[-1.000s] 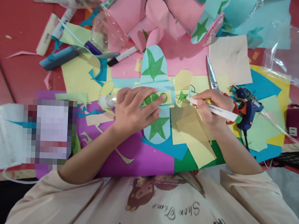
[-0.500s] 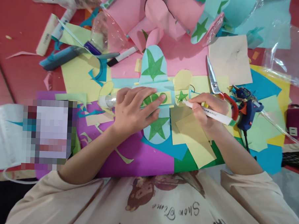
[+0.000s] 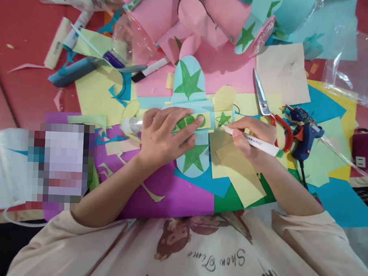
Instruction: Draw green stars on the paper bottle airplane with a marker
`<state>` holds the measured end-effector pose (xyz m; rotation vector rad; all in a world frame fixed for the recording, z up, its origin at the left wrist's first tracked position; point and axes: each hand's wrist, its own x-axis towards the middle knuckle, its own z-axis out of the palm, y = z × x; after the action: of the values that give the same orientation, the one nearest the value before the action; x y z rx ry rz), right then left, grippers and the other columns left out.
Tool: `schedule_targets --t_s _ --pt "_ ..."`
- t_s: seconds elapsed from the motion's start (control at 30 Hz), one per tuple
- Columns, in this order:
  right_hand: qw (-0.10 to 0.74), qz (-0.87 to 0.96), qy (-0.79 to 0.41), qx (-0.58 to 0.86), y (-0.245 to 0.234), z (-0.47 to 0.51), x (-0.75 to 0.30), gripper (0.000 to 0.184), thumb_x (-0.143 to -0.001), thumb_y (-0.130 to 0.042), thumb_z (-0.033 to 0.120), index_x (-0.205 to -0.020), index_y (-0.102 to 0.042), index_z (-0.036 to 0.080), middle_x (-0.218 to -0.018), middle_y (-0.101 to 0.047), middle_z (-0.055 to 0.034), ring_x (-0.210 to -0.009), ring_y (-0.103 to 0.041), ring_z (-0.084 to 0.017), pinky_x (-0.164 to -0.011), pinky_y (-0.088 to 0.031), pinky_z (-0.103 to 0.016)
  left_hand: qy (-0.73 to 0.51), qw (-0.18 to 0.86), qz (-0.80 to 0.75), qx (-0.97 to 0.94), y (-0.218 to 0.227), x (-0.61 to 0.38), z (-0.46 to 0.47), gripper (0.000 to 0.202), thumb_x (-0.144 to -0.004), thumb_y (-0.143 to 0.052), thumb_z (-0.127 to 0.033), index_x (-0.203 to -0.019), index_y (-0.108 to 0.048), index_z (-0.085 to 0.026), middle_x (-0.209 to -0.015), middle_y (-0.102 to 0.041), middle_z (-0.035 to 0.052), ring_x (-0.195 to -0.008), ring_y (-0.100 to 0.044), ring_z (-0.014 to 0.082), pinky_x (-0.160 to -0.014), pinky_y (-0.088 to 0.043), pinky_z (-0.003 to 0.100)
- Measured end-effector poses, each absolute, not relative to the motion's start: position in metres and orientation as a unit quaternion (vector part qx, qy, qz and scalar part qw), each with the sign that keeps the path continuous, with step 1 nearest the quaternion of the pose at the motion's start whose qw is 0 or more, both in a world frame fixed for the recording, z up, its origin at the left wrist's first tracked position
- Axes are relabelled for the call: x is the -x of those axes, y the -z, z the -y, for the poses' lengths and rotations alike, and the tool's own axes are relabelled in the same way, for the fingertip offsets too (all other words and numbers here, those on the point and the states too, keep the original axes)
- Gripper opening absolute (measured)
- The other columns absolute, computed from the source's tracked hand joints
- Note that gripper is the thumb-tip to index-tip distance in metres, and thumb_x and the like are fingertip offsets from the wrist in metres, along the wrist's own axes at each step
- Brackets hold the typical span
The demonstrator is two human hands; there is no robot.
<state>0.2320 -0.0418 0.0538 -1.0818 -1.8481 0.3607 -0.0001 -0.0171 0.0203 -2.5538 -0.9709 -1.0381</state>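
Paper plane (image 3: 189, 118), pale blue with green stars, lies flat.

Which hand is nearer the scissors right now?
Right. The right hand, holding a white marker, lies just beside the scissors, near their red handle. The left hand presses on the paper plane, farther to the left.

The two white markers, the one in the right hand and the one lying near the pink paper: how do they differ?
The held marker is gripped in the right hand, tip at the small green star; the loose marker lies untouched. The held marker's end is green, the loose marker's end black. Both have white barrels.
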Motion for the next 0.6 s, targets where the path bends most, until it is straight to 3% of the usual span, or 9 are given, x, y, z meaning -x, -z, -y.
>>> schedule_targets --t_s 0.6 --pt "0.47 0.752 -0.146 0.438 -0.0544 0.0421 -0.2324 0.012 -0.082 -0.053 0.016 -0.074 -0.062 0.02 -0.062 -0.066 0.0031 -0.052 -0.059 -0.009 -0.049 -0.046 -0.021 0.345 0.095 0.337 0.871 -0.0193 0.0004 0.0174 0.03 -0.09 -0.06 -0.032 -0.12 -0.061 -0.031 -0.114 -0.067 0.0038 -0.102 -0.063 0.0218 -0.085 -0.037 0.038"
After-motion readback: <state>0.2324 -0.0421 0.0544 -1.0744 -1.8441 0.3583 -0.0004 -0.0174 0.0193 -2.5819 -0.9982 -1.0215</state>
